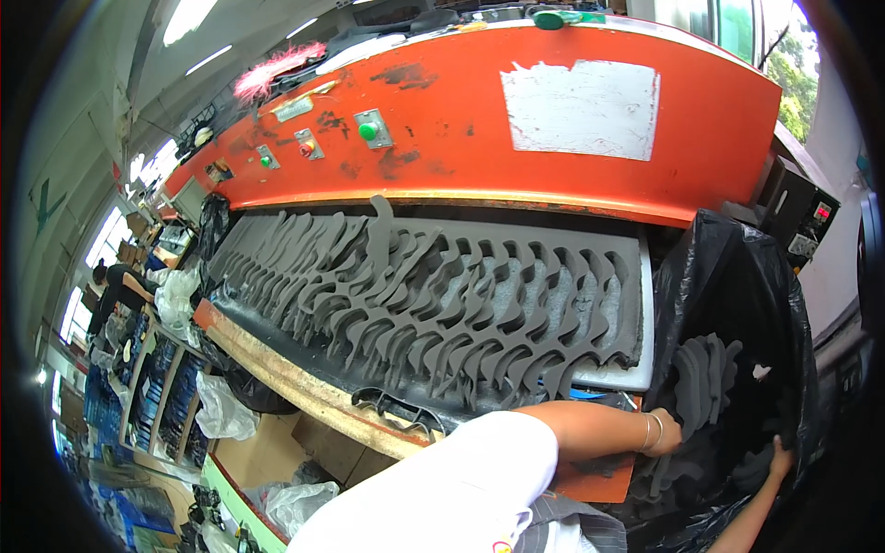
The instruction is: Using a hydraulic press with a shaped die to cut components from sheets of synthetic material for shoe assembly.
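Observation:
My left hand [665, 432], with a bracelet at the wrist, is closed at the near end of a stack of curved dark grey foam strips [705, 380] in a large black plastic bag [724, 258]. My right hand [782, 458] is low inside the same bag at its right side, beside other grey foam pieces [756, 468]; most of its fingers are hidden. Left of the bag, a cut dark grey foam sheet [631, 300] lies on the machine bed, with many wavy strips partly lifted and leaning out of it.
Behind the bed rises a long orange machine beam [442, 147] with push buttons [369, 130]. A worn wooden edge [304, 382] runs along the bed's front. A black control box [800, 212] stands behind the bag. Far left, another person [115, 290] is near shelves [166, 396].

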{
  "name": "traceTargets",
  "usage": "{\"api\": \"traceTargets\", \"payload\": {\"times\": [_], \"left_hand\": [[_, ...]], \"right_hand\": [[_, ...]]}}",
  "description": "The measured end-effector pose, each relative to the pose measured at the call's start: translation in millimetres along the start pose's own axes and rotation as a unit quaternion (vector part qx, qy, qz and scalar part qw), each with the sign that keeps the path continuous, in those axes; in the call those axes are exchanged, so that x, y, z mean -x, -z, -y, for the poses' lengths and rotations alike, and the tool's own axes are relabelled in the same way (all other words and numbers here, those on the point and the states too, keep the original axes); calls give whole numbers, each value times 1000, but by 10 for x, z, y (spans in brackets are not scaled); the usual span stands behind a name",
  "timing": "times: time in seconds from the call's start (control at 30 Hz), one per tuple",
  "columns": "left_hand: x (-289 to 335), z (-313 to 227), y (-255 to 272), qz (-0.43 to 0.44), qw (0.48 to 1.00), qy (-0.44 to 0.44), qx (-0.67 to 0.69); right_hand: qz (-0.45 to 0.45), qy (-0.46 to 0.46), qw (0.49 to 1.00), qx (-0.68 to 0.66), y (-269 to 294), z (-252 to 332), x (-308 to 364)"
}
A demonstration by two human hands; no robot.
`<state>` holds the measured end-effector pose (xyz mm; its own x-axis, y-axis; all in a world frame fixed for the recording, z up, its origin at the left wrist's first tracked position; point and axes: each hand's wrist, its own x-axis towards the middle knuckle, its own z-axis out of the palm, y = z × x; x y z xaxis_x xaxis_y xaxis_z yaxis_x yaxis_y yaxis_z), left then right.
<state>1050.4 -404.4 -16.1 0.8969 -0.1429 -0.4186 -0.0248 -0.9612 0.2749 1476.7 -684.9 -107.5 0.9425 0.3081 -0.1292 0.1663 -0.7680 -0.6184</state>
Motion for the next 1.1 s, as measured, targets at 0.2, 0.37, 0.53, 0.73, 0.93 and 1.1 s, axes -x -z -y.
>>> {"api": "traceTargets", "payload": {"times": [0.2, 0.37, 0.53, 0.73, 0.93, 1.1], "left_hand": [[2022, -58, 762, -233, 889, -245, 309], [3700, 1526, 515, -551, 748, 220, 298], [5624, 2803, -778, -573, 515, 626, 123], [5605, 3229, -1305, -447, 601, 620, 235], [6162, 3547, -1427, -396, 664, 550, 315], [6596, 3746, -1457, -278, 675, 561, 391]], "right_hand": [[113, 134, 961, 215, -271, 1740, 1454], [48, 368, 927, -50, -379, 3467, 2644], [233, 501, 813, -183, -1430, 5291, 4460], [278, 381, 874, -113, -3590, 6455, 5877], [239, 354, 903, -48, -4794, 6851, 6475], [160, 339, 792, -481, -4458, 7147, 6879]]}}
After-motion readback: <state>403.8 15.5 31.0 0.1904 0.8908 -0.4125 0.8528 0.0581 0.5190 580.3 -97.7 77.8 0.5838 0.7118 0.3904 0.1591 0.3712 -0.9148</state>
